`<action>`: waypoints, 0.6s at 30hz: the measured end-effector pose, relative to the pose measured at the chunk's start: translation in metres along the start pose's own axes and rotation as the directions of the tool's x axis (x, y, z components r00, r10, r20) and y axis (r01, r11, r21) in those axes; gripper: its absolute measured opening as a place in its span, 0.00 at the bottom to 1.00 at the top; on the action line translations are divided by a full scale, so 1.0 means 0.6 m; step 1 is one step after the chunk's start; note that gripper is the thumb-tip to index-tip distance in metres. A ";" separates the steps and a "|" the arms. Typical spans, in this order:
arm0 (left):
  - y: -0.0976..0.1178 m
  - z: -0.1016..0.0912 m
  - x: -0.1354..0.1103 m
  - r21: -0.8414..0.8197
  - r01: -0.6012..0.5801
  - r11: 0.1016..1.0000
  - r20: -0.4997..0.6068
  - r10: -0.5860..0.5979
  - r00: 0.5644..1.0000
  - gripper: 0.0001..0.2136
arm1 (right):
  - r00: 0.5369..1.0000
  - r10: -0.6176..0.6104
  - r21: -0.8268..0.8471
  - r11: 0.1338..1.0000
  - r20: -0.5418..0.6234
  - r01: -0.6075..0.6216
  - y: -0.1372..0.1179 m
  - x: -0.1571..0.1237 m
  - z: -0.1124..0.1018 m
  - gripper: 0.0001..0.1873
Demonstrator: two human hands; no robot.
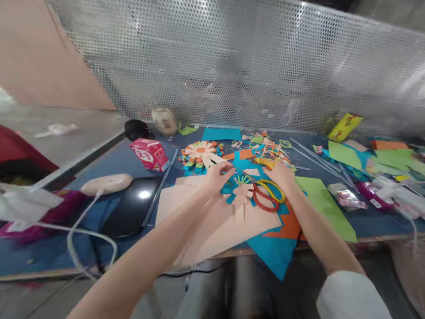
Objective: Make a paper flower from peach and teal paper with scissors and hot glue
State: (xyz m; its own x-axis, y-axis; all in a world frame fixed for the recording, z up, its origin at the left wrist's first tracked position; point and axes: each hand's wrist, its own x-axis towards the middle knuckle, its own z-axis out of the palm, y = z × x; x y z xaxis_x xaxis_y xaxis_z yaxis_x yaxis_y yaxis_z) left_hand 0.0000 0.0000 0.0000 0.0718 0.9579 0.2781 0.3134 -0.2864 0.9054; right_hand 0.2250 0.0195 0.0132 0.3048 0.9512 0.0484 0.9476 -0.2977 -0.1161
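My left hand (216, 177) is over the middle of the table, its bent fingertips close together above blue paper (244, 166). Whatever they may hold is too small to make out. My right hand (280, 175) is closed around a yellow-orange tool (264, 163) that points left; its kind is blurred. Between my hands lies a peach paper flower (244, 191) with a strip-like stem and thin green strips at its top. Scissors (267, 195) with red and yellow handles lie beside it. A large peach sheet (195, 221) spreads underneath. Beyond my left hand sits a layered fringed paper flower (200, 153).
A red box (149, 154), a dark phone-like slab (133, 206) and a white device (106, 184) with a cable are on the left. Paper scraps (268, 144), translucent sticks (320, 160) and a green sheet (323, 206) lie rightward. A perforated metal panel (232, 57) rises behind.
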 end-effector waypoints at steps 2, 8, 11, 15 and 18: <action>-0.005 -0.003 0.005 -0.030 0.017 0.999 -0.052 -0.019 0.998 0.10 | 1.000 0.002 0.014 1.000 0.027 -0.002 0.000 0.001 -0.005 0.29; -0.020 -0.010 0.020 -0.148 -0.018 0.989 -0.178 -0.009 0.984 0.09 | 0.994 0.046 0.138 0.990 -0.098 -0.032 0.009 -0.014 -0.036 0.26; -0.021 -0.012 0.021 -0.171 -0.011 0.985 -0.203 -0.024 0.979 0.09 | 0.964 0.070 0.194 0.981 -0.257 -0.019 0.008 -0.029 -0.048 0.26; -0.012 -0.015 0.018 -0.233 0.066 0.970 -0.168 -0.107 0.980 0.11 | 0.871 -0.104 0.174 0.962 -0.481 0.211 -0.002 -0.049 -0.043 0.24; -0.004 -0.017 0.019 -0.279 0.124 0.952 -0.213 -0.187 0.959 0.12 | 0.750 -0.280 0.085 0.910 -0.599 0.407 -0.009 -0.059 -0.032 0.24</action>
State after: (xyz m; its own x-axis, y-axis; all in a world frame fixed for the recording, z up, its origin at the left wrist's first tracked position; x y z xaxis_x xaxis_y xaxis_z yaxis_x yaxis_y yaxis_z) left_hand -0.0097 0.0111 0.0041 -0.1918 0.9674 0.1655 0.0427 -0.1602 0.9862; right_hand 0.2106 -0.0143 0.0309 0.0213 0.7484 0.6629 0.9777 0.1231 -0.1703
